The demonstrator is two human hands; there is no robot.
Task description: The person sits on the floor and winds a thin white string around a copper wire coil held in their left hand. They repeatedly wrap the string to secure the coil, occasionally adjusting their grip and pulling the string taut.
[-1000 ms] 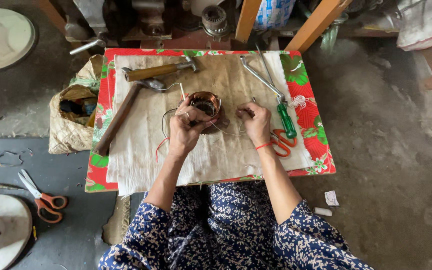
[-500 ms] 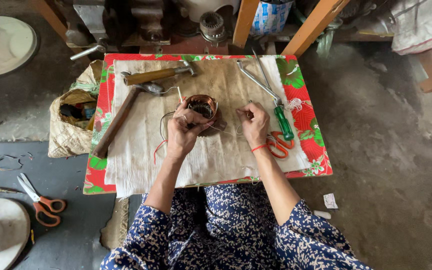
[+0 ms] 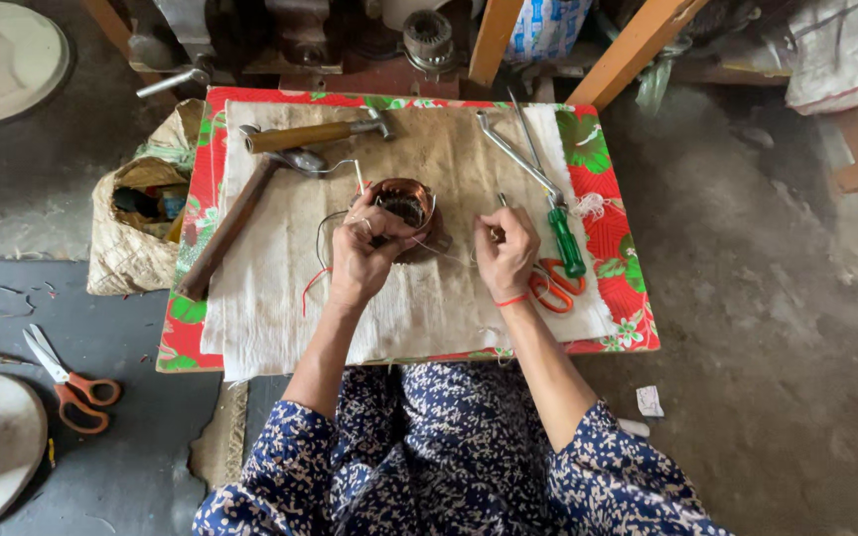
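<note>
A low desk (image 3: 608, 179) covered in red flowered oilcloth stands on a rough grey concrete floor (image 3: 777, 328), which turns darker and smoother on the left. Two orange wooden posts (image 3: 638, 50) slant up behind the desk in front of dark, greasy machinery (image 3: 310, 40), and a crumpled sack (image 3: 131, 248) leans against the desk's left edge. Pale round discs (image 3: 2, 50) lie at the upper and lower left, with orange-handled scissors (image 3: 67, 377) on the floor between them; daylight is soft and even.

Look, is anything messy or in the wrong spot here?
Yes. One pair of orange-handled scissors lies on the floor left of the table, not with the tools. A crumpled sack slumps open beside the table's left edge, and paper scraps lie on the ground.
</note>
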